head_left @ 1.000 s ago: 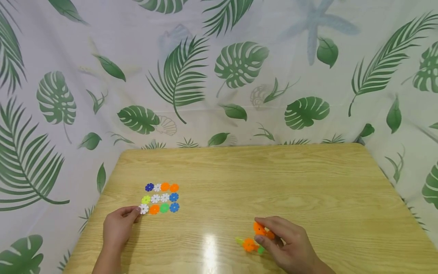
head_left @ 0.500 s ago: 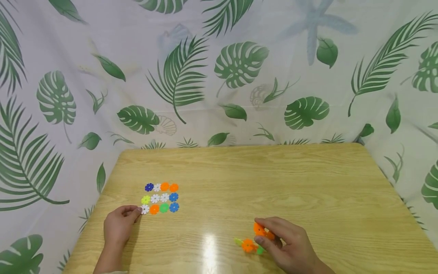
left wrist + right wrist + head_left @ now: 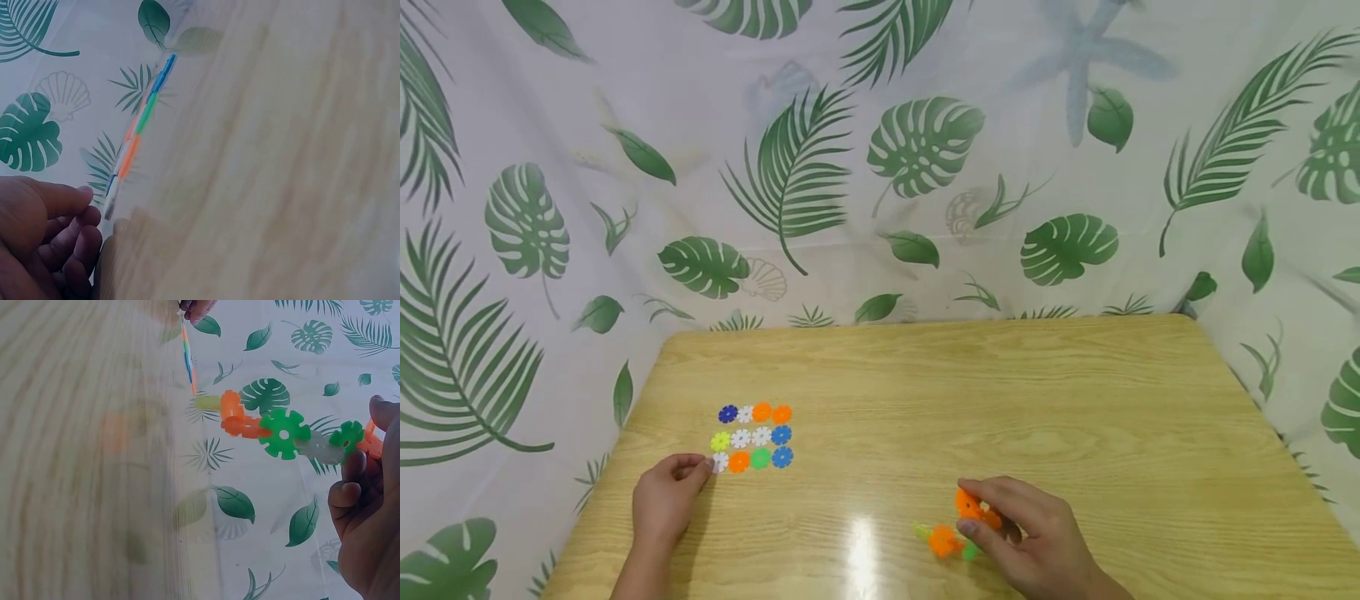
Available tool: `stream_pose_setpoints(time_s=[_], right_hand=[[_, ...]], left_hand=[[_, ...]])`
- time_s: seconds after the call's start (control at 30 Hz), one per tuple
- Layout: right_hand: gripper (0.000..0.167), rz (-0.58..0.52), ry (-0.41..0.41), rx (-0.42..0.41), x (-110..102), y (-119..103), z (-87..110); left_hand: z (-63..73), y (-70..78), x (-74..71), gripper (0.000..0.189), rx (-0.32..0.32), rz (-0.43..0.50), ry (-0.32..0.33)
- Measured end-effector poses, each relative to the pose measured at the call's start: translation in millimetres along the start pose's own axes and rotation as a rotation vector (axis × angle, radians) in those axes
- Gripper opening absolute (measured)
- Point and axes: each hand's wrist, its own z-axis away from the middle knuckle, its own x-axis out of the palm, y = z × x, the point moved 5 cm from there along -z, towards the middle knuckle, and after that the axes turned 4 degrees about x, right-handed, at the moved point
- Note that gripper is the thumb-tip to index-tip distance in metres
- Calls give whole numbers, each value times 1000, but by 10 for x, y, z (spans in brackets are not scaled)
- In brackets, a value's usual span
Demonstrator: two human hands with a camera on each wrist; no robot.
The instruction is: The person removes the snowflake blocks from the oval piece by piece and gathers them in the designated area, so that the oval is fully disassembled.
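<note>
- On my head view, the left hand (image 3: 662, 500) is at the left end of the front row, thumb and forefinger set narrow at the edge of a white disc (image 3: 722, 462); I can't tell whether they pinch it or only touch it.
- My left wrist view shows the other fingers (image 3: 87, 244) of that hand curled in, with the rows seen edge-on just ahead.
- To the right of that white disc, the front row runs on with an orange disc (image 3: 740, 462), a green disc (image 3: 761, 458) and a blue disc (image 3: 782, 457).
- The middle row (image 3: 762, 436) reads yellow-green, white, white, blue; the back row (image 3: 762, 412) reads dark blue, white, orange, orange.
- All three rows lie flat on the left part of the counter (image 3: 1000, 392).
- The right hand (image 3: 1041, 533) pinches one orange end of a chain of linked discs (image 3: 284, 434), nearer me and well apart from the rows.
- From that grip my right wrist view shows the chain running through green, whitish, green and orange to a yellow end (image 3: 207, 402); I can't tell whether that end touches the counter.
- Behind the counter hangs a white leaf-print cloth (image 3: 827, 292).
</note>
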Motion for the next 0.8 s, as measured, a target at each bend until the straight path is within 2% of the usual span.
stream_pose_setpoints(time_s=[0.23, 0.5, 0.8], right_hand=[[29, 65, 39, 24, -39, 34, 35], [29, 95, 46, 5, -43, 60, 39], [28, 86, 30, -5, -21, 70, 60]], left_hand=[[78, 75, 43, 35, -12, 22, 16], [246, 336, 164, 28, 39, 123, 16], [437, 633, 248, 24, 56, 219, -6]])
